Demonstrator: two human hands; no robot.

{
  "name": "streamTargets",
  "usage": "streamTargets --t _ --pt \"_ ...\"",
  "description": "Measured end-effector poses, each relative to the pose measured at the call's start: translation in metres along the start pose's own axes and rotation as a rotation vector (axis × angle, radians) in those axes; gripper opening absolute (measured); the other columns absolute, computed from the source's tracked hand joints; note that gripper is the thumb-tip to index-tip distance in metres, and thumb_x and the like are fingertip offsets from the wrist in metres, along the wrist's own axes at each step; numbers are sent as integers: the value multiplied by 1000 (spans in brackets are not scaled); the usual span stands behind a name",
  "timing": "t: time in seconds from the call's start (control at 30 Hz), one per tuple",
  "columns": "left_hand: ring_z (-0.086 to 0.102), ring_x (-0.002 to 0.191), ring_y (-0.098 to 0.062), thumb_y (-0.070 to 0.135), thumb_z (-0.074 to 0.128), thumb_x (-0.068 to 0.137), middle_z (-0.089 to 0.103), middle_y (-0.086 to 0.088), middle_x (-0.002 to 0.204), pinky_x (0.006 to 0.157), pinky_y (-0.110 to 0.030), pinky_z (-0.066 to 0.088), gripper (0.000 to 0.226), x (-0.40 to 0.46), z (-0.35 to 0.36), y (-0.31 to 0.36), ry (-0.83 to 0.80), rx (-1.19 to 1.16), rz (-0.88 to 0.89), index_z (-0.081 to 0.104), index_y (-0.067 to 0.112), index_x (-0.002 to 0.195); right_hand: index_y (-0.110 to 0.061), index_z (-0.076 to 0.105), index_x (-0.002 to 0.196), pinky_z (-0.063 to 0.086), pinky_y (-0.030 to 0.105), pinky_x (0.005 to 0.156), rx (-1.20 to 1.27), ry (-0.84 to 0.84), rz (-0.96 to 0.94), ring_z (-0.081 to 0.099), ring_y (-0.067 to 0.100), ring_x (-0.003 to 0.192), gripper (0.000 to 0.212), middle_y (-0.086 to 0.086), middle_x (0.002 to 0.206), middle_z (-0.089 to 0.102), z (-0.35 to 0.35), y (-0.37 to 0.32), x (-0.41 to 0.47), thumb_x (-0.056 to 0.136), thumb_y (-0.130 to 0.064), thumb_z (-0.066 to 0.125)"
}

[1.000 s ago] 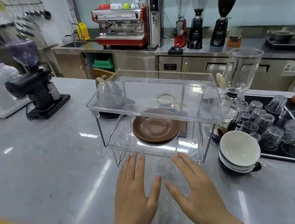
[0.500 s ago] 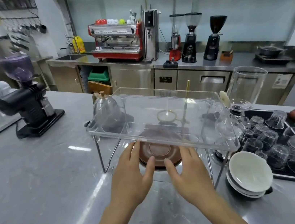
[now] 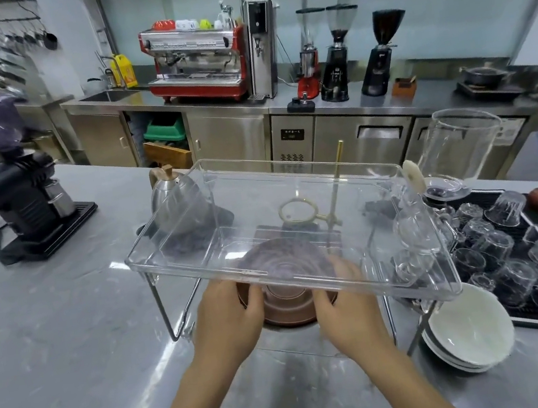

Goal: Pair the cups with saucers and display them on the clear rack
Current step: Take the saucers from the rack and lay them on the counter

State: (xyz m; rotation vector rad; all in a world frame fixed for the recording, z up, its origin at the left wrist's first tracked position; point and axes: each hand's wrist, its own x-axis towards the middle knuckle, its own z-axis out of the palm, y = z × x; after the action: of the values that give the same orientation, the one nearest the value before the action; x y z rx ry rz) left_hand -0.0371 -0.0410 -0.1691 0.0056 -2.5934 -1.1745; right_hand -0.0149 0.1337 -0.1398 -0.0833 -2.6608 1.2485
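Hands reaching under the upper tray of the clear acrylic two-tier rack (image 3: 284,222), centre of the frame. Left hand (image 3: 224,317), lower centre-left, fingers curved round the left rim of the round brown ceramic saucer (image 3: 287,306) on the lower shelf. Right hand (image 3: 341,311), just right of it, fingers extended under the tray along the saucer's right edge; whether gripping or only touching, cannot tell through the plastic. Saucer lying between both hands, touched on either side, partly veiled by the tray. Best done by keeping the saucer level and low, clear of the tray's front lip and wire legs, and centring it with room left for a cup. Stack of white bowl-like cups on a dark saucer (image 3: 469,338) at lower right, beside the rack's right leg, well apart from both hands.
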Motion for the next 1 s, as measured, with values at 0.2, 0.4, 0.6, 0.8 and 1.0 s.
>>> streamTargets --t 0.2,0.4,0.6,0.8,1.0 --pt "66 69 -26 21 63 88 69 -6 68 66 -50 55 14 2 1 4 -1 -124 -94 65 9 81 -6 56 122 39 20 77 36 -14 102 56 26 99 30 -11 78 41 3 -8 0 93 0 49" --pt "64 67 -25 12 65 88 70 -11 70 65 -46 54 10 -3 -2 13 32 -145 -135 65 10 78 -16 49 134 39 24 96 103 58 81 50 15 107 49 -36 93 29 13 -12 0 90 4 48" --pt "62 62 -13 14 67 87 68 1 65 58 -35 52 15 -8 -11 20 78 -175 -121 68 28 90 -21 42 141 37 21 98 124 63 91 48 15 120 53 -25 116 39 13 -16 -6 92 -2 49" --pt "62 71 -11 10 70 83 69 15 80 62 -28 53 49 -32 -27 26 155 -223 -102 58 56 94 -29 39 143 44 10 86 90 51 45 56 2 103 51 0 150 29 7 -24 -23 96 -11 47" --pt "57 87 22 8 74 82 61 34 93 68 0 44 47 -68 -42 25 204 -195 -125 66 26 124 -25 46 133 33 7 70 61 30 25 48 -22 82 41 -6 136 34 4 -29 -57 95 -12 50"
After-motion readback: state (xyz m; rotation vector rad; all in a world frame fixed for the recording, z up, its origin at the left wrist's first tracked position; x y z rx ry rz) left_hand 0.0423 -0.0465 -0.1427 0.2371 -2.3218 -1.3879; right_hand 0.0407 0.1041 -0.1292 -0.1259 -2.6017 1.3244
